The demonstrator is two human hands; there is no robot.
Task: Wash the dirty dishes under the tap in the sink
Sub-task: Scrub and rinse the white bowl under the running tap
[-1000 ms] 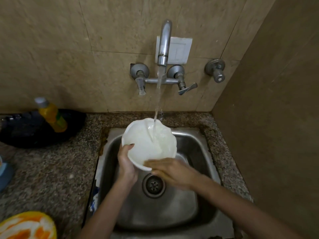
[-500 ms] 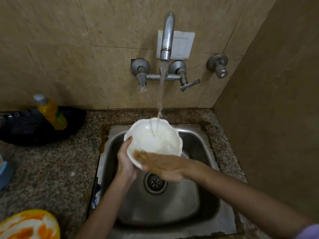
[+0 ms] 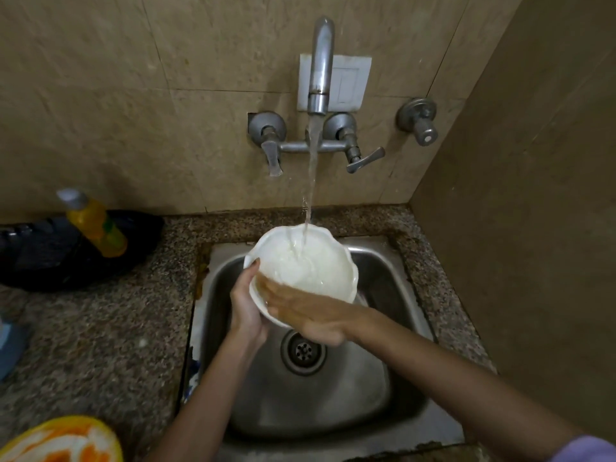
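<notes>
The right hand [image 3: 306, 311] has slid from the near rim into the white scallop-edged bowl [image 3: 310, 265], fingers flat and together against its wet inner wall. The left hand [image 3: 245, 305] curls round the bowl's left rim. It holds the bowl tilted above the steel sink [image 3: 393, 295] under the chrome wall tap [image 3: 320, 65], whose stream is running, so the inside rub looks underway.

My left hand [image 3: 246, 305] grips the bowl [image 3: 313, 268] at its 8 o'clock edge, thumb hooked over the rim, the other fingers hidden beneath. Its forearm climbs in from 6 o'clock, with the wrist straight. My right hand [image 3: 306, 315] lies flat, palm down. Its fingers are straight, together and blurred, pressing inside the bowl and pointing toward 10 o'clock. That forearm comes in from 4 o'clock, with a lilac sleeve [image 3: 590, 448] at its far end.
</notes>
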